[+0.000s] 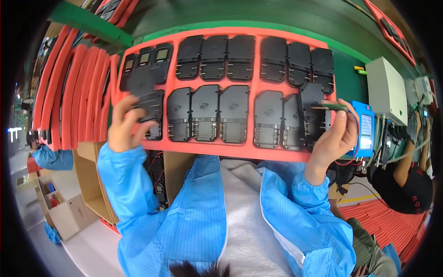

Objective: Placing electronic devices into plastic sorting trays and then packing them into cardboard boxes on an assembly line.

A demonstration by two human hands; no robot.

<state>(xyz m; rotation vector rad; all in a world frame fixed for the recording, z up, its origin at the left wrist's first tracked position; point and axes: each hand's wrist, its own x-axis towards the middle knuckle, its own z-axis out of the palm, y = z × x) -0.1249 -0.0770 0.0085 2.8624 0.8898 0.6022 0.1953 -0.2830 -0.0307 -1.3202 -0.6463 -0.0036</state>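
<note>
My left hand (123,125) is at the left end of a red foam tray (203,147), its thumb and fingers curled at the edge of a black plastic housing (144,85). That housing is blurred and covers part of the ones around it. Above the tray's right end, my right hand (336,138) pinches a small green circuit board (336,106) between thumb and fingers. Thin red and blue wires run down near this hand. Just left of it, a black housing (312,111) lies tilted over its neighbours. Several more black housings (205,111) fill the tray in two rows.
At the tray's far left corner are housings with small screens (161,54). Red foam trays (76,92) stand stacked on the left. To the right are a blue device with a screen (366,127), a pale box (387,90) and cables. A co-worker in black (404,184) is at the far right.
</note>
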